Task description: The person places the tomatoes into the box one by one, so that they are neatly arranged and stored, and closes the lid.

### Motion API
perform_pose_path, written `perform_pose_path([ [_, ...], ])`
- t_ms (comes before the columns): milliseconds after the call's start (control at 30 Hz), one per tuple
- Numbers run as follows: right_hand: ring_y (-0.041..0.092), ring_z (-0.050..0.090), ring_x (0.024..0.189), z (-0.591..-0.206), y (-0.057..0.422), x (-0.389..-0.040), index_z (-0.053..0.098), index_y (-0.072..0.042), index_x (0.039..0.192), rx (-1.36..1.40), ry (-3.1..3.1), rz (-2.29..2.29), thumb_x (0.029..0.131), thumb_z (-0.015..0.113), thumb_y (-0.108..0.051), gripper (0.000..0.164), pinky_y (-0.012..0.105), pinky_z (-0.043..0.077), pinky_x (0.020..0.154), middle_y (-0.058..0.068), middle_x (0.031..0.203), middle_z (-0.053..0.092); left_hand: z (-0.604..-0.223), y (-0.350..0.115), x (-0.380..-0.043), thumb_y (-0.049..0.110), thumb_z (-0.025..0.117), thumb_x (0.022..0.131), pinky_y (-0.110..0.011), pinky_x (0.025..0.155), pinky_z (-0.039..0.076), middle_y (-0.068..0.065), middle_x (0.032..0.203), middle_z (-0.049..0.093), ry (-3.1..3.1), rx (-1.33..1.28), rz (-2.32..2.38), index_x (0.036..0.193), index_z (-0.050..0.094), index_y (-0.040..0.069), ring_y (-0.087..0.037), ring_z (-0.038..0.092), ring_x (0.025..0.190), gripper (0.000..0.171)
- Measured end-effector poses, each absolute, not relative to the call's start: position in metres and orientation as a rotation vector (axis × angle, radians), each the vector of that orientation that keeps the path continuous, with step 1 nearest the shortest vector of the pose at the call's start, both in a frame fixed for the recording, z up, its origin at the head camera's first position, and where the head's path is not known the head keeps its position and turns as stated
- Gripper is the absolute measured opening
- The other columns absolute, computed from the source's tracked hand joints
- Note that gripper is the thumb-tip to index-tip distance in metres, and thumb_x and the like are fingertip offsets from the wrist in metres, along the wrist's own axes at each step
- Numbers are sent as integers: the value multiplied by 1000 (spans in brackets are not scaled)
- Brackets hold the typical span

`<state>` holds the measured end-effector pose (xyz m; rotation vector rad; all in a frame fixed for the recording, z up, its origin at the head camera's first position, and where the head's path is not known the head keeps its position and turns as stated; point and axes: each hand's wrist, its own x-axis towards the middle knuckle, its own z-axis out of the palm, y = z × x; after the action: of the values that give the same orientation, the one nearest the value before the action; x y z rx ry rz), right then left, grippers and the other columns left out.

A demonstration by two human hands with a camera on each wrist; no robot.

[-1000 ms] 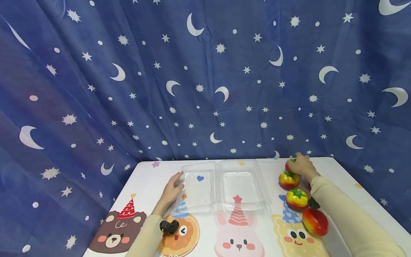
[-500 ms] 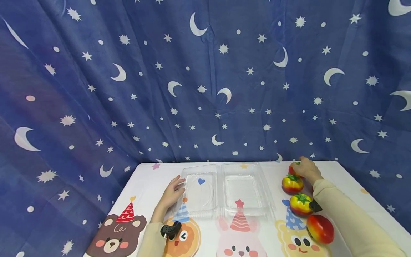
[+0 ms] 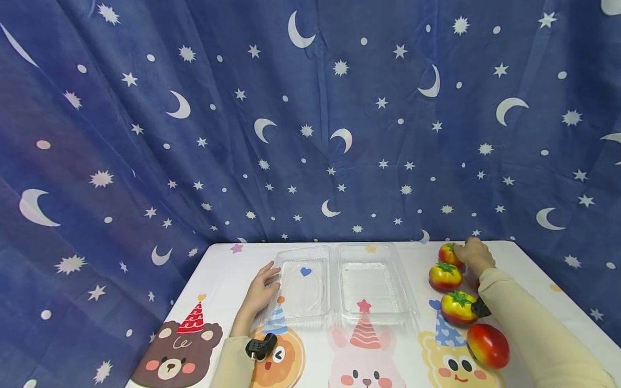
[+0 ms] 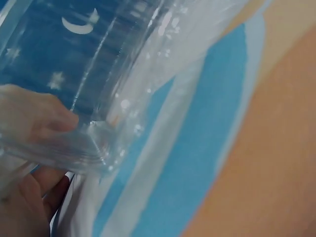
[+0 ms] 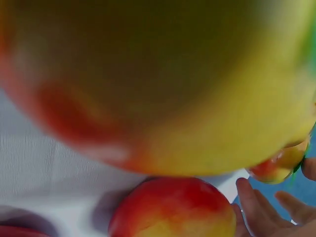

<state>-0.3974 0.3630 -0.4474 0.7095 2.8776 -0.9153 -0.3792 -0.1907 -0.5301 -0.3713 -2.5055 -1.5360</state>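
Note:
My left hand (image 3: 262, 288) rests at the left edge of a clear plastic clamshell box (image 3: 333, 280), which lies spread flat on the table. Its fingers look fairly straight in the head view, and the box's clear wall is close by it in the left wrist view (image 4: 98, 148). At the far right, my right hand (image 3: 477, 256) is beside the farthest red-yellow tomato (image 3: 450, 254), fingertips at its right side. The right wrist view shows spread fingers (image 5: 261, 210) near a tomato (image 5: 276, 168) and a red-yellow fruit (image 5: 173, 210). Whether they touch is hard to tell.
Two more tomatoes with green leaf tops, the middle one (image 3: 445, 276) and the near one (image 3: 458, 307), stand in a row with a mango (image 3: 487, 345). A blue curtain (image 3: 310, 134) hangs behind the table (image 3: 218, 269). Cartoon animals are printed on the tabletop.
My right hand has shifted slightly right off the farthest tomato, so more of that fruit shows. The view has shifted a little; my left hand stays at the box.

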Motion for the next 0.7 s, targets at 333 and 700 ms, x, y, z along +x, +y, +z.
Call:
perform_pose_path([
  [333, 42, 54, 96, -442, 349, -394, 41, 24, 121, 657, 2805, -1028, 97, 52, -33, 63, 59, 46, 99, 31, 101, 53, -531, -189, -378, -6, 57, 84, -47, 107, 42, -21, 154, 36, -2506, -334, -1565, 131, 57, -8, -41, 53, 125, 47],
  [700, 44, 53, 101, -450, 345, -402, 37, 23, 129, 659, 2758, -1125, 96, 59, -31, 67, 55, 47, 101, 35, 115, 50, -529, -189, -377, -9, 53, 82, -50, 108, 41, -23, 153, 35, -2496, -342, -1560, 131, 56, -9, -42, 53, 125, 49],
])
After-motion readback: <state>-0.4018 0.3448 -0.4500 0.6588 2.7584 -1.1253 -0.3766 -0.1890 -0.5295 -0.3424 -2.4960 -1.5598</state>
